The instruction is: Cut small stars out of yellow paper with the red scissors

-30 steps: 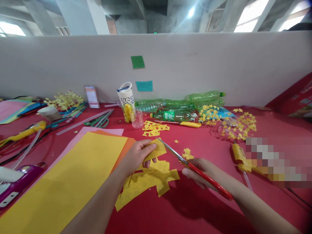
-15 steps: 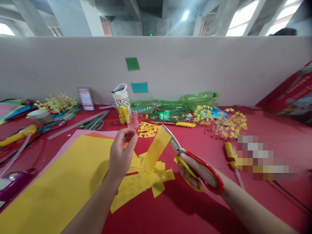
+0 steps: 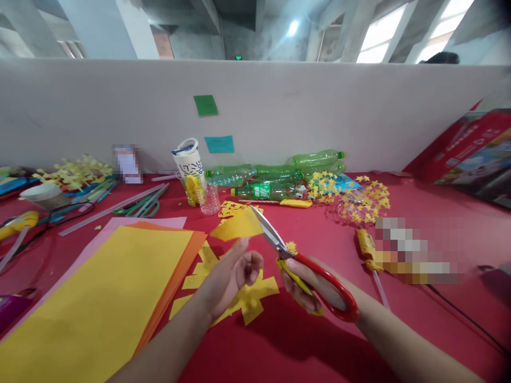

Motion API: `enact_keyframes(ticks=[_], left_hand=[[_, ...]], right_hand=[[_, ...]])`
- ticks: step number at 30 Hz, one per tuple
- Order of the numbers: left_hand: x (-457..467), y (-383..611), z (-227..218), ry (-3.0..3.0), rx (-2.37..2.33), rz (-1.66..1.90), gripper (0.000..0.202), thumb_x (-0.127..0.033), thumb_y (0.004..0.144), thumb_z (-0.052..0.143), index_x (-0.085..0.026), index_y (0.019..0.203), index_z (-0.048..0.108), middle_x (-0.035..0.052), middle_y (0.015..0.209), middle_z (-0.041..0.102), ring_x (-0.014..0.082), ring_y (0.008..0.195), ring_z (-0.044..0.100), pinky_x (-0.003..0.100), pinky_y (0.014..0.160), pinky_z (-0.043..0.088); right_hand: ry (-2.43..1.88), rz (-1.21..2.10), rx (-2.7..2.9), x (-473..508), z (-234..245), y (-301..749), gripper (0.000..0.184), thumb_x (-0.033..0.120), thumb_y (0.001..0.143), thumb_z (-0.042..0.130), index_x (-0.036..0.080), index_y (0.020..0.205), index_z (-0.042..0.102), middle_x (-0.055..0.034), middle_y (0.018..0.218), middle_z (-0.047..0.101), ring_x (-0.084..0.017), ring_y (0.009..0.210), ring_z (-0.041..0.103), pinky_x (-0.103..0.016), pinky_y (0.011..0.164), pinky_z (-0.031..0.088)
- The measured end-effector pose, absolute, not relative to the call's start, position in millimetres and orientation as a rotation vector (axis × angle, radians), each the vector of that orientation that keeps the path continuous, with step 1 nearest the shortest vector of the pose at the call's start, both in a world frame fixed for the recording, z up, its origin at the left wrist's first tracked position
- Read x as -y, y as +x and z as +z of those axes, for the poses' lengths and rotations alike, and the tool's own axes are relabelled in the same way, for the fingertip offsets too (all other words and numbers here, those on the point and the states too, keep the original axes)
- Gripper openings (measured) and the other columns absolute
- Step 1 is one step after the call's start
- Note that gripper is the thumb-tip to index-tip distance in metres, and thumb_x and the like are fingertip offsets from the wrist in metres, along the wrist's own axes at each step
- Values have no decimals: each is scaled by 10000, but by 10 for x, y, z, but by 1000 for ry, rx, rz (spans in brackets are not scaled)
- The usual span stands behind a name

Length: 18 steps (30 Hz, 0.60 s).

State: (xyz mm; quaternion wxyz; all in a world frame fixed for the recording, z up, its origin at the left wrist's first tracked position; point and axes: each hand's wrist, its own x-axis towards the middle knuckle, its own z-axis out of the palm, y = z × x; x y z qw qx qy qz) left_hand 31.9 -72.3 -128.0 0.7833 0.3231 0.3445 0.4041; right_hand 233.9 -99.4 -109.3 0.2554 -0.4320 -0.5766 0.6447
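In my right hand (image 3: 305, 287) is a pair of scissors (image 3: 289, 255) with red and yellow handles. Their blades point up and left and meet the right end of a small yellow paper piece (image 3: 236, 224). My left hand (image 3: 235, 274) is at the lower edge of that piece, thumb against it and the other fingers curled; the far side of the grip is hidden. Yellow paper scraps (image 3: 255, 298) lie beneath, partly covered by my left hand. Larger yellow sheets (image 3: 107, 287) lie left, over orange sheets (image 3: 165, 290). A loose yellow star (image 3: 291, 247) rests beside the scissors.
Green plastic bottles (image 3: 279, 190) lie along the white partition (image 3: 319, 111). A tumbler (image 3: 189, 165) and a clear cup (image 3: 208, 199) stand left of them. Star garlands (image 3: 371, 199) and a yellow glue gun (image 3: 366, 247) lie right. Green scissors (image 3: 149, 205) lie left.
My left hand has moved right and down to the small yellow paper piece. That piece has turned from steeply upright to nearly level. The scissors stay in my right hand. The view has shifted slightly.
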Motion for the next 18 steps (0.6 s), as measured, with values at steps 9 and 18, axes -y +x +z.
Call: enact_keyframes(ticks=[9, 18], left_hand=[[540, 153, -1251, 418, -685, 1306, 99, -209, 713, 708, -164, 776, 648, -2, 762, 666, 108, 688, 600, 230, 656, 496], [583, 136, -1289, 883, -1043, 1359, 168, -270, 709, 688, -121, 633, 678, 39, 583, 655, 154, 580, 591, 287, 616, 472]], right_hand=[[-1258, 1688, 1699, 960, -1146, 2326, 488, 631, 852, 433, 171, 717, 528, 70, 391, 448, -66, 323, 378, -171, 351, 314], [-1366, 1640, 1755, 992, -1122, 2256, 462, 609, 841, 472, 169, 703, 507, 71, 401, 442, -61, 350, 388, -163, 377, 311]])
